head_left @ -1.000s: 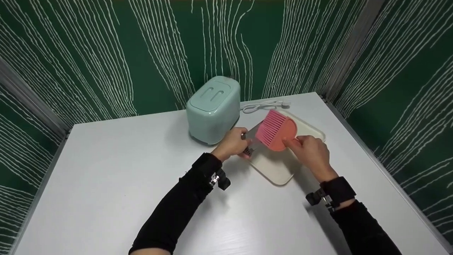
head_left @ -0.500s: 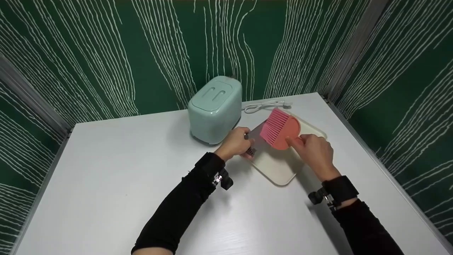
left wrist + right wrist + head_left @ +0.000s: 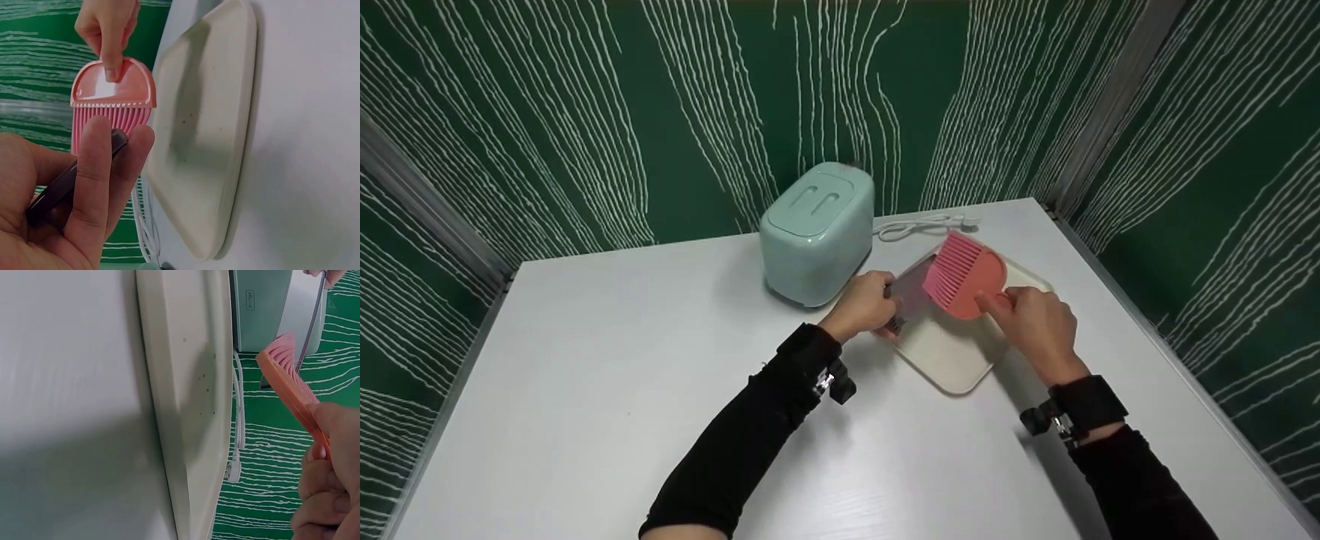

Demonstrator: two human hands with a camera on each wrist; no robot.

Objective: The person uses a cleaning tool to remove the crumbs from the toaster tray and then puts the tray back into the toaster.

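1. The right hand (image 3: 1039, 330) has its thumb and curled fingers pinched on the handle of an orange-pink brush (image 3: 976, 283).
2. The left hand (image 3: 862, 307) grips the dark handle of a thin grey plate (image 3: 911, 294); in the left wrist view the handle lies between its bent fingers (image 3: 93, 174).
3. The brush is held raised above a cream tray (image 3: 952, 367), with the right hand at its 4 o'clock and its pink bristles pointing to 10 o'clock in the head view.
4. The plate is at the brush's 9 o'clock, also raised. In the right wrist view the bristles look bent against it, though exact contact is hard to tell.
5. The tray lies flat on the white table (image 3: 607, 375); small dark specks (image 3: 184, 122) dot its inside.
6. At the tray's 10 o'clock stands a pale green toaster (image 3: 814, 255), its lid showing two slots.
7. A white cord (image 3: 911, 223) lies looped beyond the tray, near 11 o'clock, ending in a plug (image 3: 969, 223) toward 12.
8. Green walls (image 3: 697, 112) with wavy white lines rise behind the table, from 9 o'clock round to 3.
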